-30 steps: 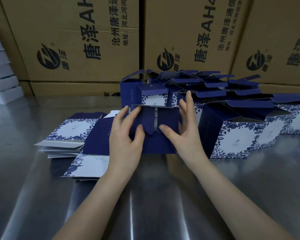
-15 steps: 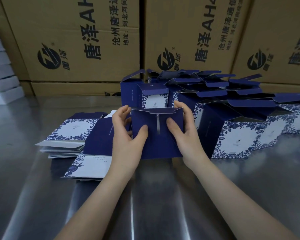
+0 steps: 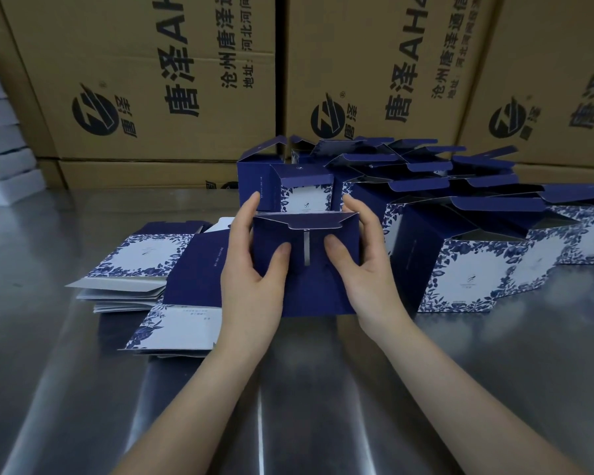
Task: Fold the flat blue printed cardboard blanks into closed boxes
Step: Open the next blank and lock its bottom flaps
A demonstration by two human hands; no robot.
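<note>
box (image 3: 306, 296) standing on the steel table (image 3: 83, 389), clamped between both hands: left hand (image 3: 251, 289) and right hand (image 3: 367, 279) curl round its sides, thumbs (image 3: 280, 258) pressing the end flaps (image 3: 323, 221) in. looks like light, thin card (dents easily), so grip near the corners. flat blanks (image 3: 127, 269) lie left, folded boxes (image 3: 460, 269) right.

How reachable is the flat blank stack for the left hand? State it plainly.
Probably yes: the stack lies just left of the left hand, nothing between, but it must first release the box.
</note>
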